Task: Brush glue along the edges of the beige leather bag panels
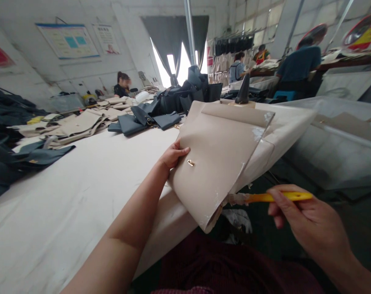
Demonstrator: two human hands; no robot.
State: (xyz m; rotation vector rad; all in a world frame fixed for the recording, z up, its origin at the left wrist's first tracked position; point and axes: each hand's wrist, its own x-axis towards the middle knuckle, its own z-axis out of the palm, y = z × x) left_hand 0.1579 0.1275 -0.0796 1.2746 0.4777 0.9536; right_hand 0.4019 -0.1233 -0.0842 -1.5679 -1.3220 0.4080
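Note:
A beige leather-like bag panel (216, 143) hangs partly over the table's corner, its lower end curled under. White smears of a glue-like coating show along its right edge. My left hand (174, 154) grips the panel's left edge, thumb on top, beside a small gold metal clasp (191, 163). In my right hand (298, 210) is a brush (262, 197) with a yellow handle, pinched between thumb and fingers. Its whitish, coated bristles are at the panel's lower right edge.
Dark blue bag pieces (133, 122) and stacked beige pieces (81, 122) lie across the white table (81, 196). A dark cone (243, 90) stands behind the panel. Translucent bins (335, 143) are at right. Several people work farther back, one in a dark blue shirt (300, 63).

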